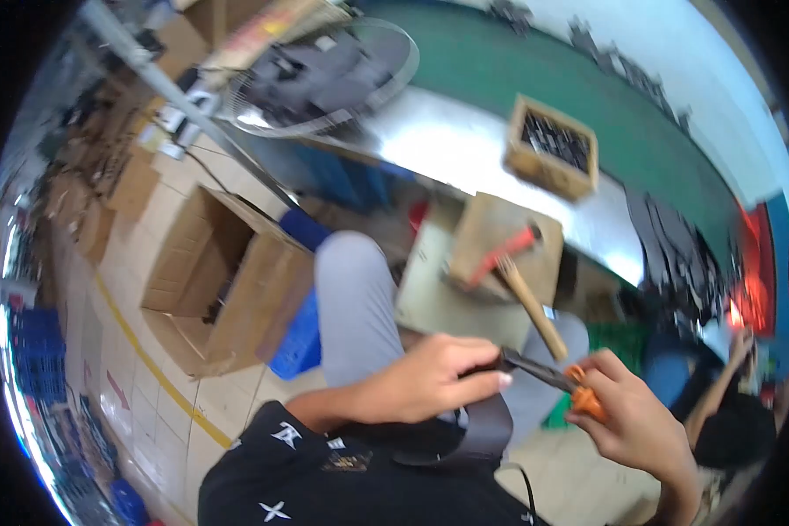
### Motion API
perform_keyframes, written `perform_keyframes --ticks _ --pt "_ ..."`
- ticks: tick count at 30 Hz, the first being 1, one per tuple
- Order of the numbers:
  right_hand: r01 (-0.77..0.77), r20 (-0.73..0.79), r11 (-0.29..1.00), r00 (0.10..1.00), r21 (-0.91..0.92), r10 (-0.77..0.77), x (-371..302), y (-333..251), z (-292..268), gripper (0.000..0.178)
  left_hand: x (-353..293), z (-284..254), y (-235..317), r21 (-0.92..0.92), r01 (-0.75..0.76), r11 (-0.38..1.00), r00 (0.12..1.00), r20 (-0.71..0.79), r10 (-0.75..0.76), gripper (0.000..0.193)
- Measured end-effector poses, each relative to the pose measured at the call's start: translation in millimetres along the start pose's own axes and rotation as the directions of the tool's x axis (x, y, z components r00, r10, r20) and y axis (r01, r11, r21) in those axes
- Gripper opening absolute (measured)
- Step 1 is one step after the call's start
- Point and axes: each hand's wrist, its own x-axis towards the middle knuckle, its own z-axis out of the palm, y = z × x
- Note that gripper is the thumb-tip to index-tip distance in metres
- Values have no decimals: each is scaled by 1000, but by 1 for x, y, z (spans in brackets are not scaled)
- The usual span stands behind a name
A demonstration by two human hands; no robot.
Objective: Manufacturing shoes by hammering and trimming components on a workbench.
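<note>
My right hand [626, 408] is closed round the orange handles of a pair of pliers [541, 370], whose long dark jaws point left. The tips of the jaws reach the fingers of my left hand [438, 377]. Thumb and forefinger of that hand pinch a dark, curved piece [489, 425], which hangs down over my lap; its exact kind is unclear. Beyond my hands a hammer with a wooden handle [534, 309] lies on a wooden block [491, 219]. A red-handled tool [506, 256], blurred, lies across the block beside it.
A wooden box [548, 171] of small dark parts stands on the metal-edged bench with a green top [464, 61]. Dark pieces fill a round wire-rimmed tray [324, 74]. An open cardboard box [254, 302] and a blue crate [296, 337] stand left. Another person's arm [718, 386] shows right.
</note>
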Motion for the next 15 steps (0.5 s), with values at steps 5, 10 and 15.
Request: perform_keyframes --ticks 5,10,15 --pt "-40 -465 985 878 166 114 19 92 -20 16 8 -43 -21 -143 -54 988 842 -538 -32 24" --pt "-313 -800 917 600 -247 -11 110 316 11 22 64 -193 -71 326 88 941 244 -923 297 56" --pt "-164 -803 984 594 -70 42 215 308 6 29 3 -418 -159 523 196 829 -150 -820 553 55"
